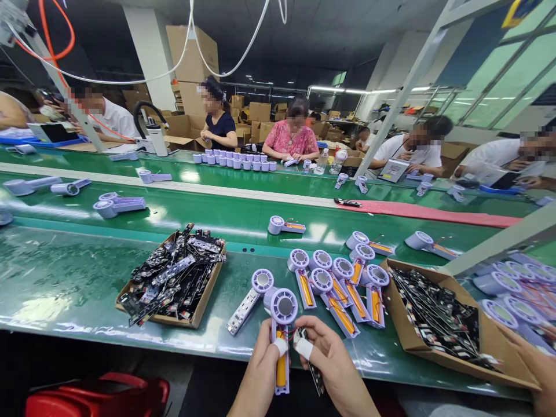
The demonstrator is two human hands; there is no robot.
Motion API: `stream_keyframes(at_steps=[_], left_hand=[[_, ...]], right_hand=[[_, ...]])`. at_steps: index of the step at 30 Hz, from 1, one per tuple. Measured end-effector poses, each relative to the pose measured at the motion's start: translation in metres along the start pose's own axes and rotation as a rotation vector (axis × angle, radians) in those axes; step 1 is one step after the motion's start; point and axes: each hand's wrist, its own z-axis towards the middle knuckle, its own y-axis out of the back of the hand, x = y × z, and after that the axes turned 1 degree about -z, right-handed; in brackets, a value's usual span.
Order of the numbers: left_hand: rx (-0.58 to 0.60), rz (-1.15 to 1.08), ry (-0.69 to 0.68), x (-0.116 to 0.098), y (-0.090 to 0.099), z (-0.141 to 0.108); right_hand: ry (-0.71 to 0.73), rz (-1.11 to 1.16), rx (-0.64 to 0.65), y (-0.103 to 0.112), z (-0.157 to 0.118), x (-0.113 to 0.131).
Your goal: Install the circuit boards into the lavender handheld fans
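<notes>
One green tabletop point(56, 278), two cardboard trays point(403, 330) of black PCBs point(174, 272) on it, well apart. Lilac fans point(334, 284) lie between them, just ahead of the hands. Left hand point(260, 376): grip clamped on a fan point(282, 307), orange battery point(281, 353) showing. Right hand point(330, 370): grip clamped on a PCB strip point(315, 370). White tape point(304, 348) on fingers.
</notes>
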Motion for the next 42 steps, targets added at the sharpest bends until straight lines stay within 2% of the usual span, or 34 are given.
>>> stream_keyframes(at_steps=[6, 11, 14, 18, 21, 24, 26, 28, 30, 32, 36, 39, 42], left_hand=[[-0.114, 0.211, -0.071, 0.006, 0.002, 0.001], [-0.222, 0.311, -0.081, 0.012, 0.006, 0.001], [-0.213, 0.367, -0.148, 0.009, 0.007, 0.003], [-0.161, 0.394, -0.249, -0.002, 0.009, 0.004], [-0.12, 0.362, -0.219, -0.011, 0.012, 0.003], [-0.092, 0.253, -0.145, -0.015, 0.015, 0.001], [-0.055, 0.147, -0.124, -0.016, 0.017, 0.001], [-0.021, 0.035, -0.093, -0.014, 0.019, 0.001], [-0.002, -0.067, -0.048, -0.011, 0.019, 0.002], [0.02, -0.159, 0.001, -0.007, 0.018, 0.002], [0.072, -0.262, 0.047, 0.002, 0.018, 0.002], [0.017, -0.218, -0.021, 0.01, 0.021, 0.005], [0.031, -0.118, -0.119, 0.015, 0.024, 0.006]], right_hand=[[0.152, -0.234, -0.074, -0.013, -0.005, -0.003], [0.126, -0.425, -0.177, -0.012, 0.0, -0.012], [0.195, -0.704, -0.2, -0.008, 0.002, -0.013], [0.225, -1.195, -0.067, -0.003, 0.0, -0.003], [0.222, -1.337, 0.119, -0.001, -0.004, 0.016], [0.221, -1.242, 0.298, -0.006, -0.008, 0.036], [0.187, -1.106, 0.346, -0.012, -0.007, 0.042], [0.082, -0.887, 0.348, -0.019, -0.004, 0.037], [-0.067, -0.591, 0.34, -0.024, -0.002, 0.022], [-0.179, -0.328, 0.283, -0.028, -0.001, 0.002], [-0.249, -0.026, 0.004, -0.029, -0.004, -0.032], [-0.251, 0.09, -0.124, -0.027, -0.006, -0.043], [-0.259, 0.118, -0.138, -0.025, -0.004, -0.044]])
